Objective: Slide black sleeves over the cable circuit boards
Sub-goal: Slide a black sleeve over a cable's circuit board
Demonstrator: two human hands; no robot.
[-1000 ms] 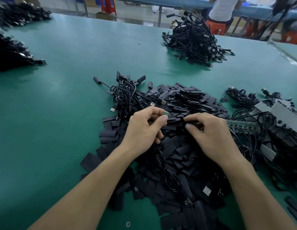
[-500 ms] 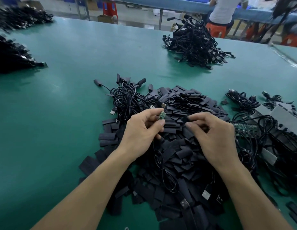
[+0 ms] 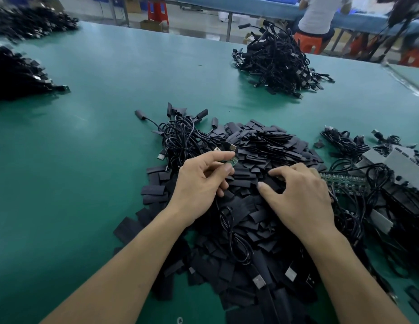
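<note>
Looking down from the head camera across a green table (image 3: 98, 118), the two hands are apart, side by side over a wide pile of black sleeves (image 3: 269, 146) spread out in front of the person.

The left hand (image 3: 199, 183) pinches a small green circuit board (image 3: 232, 161) between thumb and forefinger. The board pokes out toward one o'clock, just above the pile. A thin black cable (image 3: 229, 230) comes out from under that hand and loops over the sleeves toward six o'clock, between the forearms.

The right hand (image 3: 299, 197) sits at three o'clock of the left. Its fingers are bent and spread with the tips resting on the sleeves, and the thumb is held off from them, so it is a relaxed hand touching the pile.

At eleven o'clock from the left hand, a tangled bundle of cables (image 3: 185, 139) lies against the pile. At three o'clock of the right hand lies a strip of green boards (image 3: 344, 181), with grey boxes (image 3: 395, 160) just beyond among more cables. Silver plugs (image 3: 258, 282) show at six o'clock, low in the pile.

Far up the table at twelve o'clock stands a big heap of cables (image 3: 276, 64). At ten o'clock, by the left edge, lies another dark heap (image 3: 16, 73). Past the table at one o'clock, a person in a white top (image 3: 318, 12) sits on an orange stool (image 3: 306, 43).
</note>
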